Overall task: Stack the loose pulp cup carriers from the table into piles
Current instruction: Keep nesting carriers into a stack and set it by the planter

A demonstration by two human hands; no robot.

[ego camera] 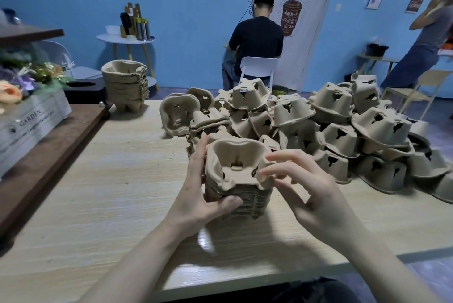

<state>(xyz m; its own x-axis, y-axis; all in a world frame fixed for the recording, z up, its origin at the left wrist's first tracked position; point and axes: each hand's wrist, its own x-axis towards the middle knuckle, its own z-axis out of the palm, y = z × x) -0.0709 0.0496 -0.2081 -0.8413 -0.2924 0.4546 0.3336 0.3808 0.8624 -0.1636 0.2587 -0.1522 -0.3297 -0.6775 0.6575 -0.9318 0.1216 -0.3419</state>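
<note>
A pile of nested brown pulp cup carriers (239,180) stands on the light wooden table (117,180) in front of me. My left hand (196,195) holds the pile's left side, thumb curled across its front and fingers up along its back edge. Just right of the pile's top rim hovers my right hand (306,187), fingers loosely spread, fingertips close to the rim and gripping nothing. A big heap of loose carriers (343,131), mostly upside down, covers the table's far right. A finished tall pile (126,84) stands at the far left.
A dark wooden counter (49,155) with a white "GARDEN" crate (29,126) and flowers borders the table's left. Beyond the table a person sits on a white chair (257,68); another person stands at far right. A small round table (127,39) stands by the blue wall.
</note>
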